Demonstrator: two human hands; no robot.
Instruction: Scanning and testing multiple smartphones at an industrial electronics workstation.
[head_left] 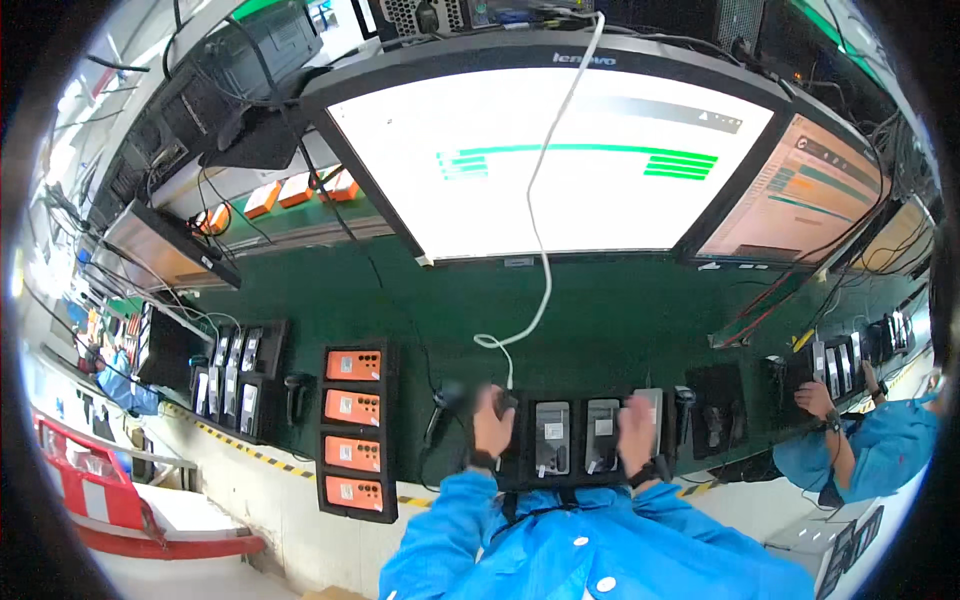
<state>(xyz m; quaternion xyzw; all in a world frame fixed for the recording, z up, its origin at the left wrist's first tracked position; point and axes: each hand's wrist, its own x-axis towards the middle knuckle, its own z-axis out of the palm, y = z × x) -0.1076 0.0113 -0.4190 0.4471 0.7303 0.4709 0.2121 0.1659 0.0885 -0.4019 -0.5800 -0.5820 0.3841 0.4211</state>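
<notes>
In front of me lies a black tray (577, 445) with grey phone-like devices in its slots. Two show fully, a left device (551, 440) and a middle device (601, 425), each with a pale label. My left hand (490, 428) is at the tray's left end, its fingers curled round a small dark thing. A white cable (509, 372) runs down to those fingertips; whether they grip its plug is unclear. My right hand (636, 435) reaches over the tray's right end, against another grey device (650, 405). Its fingers are blurred, so their hold is hidden.
A black tray of orange boxes (353, 407) stands left. Handheld scanners (437, 418) flank my tray. A large monitor (560, 160) spans the back of the green table (440, 310). At right, a co-worker in a blue sleeve (870, 450) handles another tray of devices (842, 362).
</notes>
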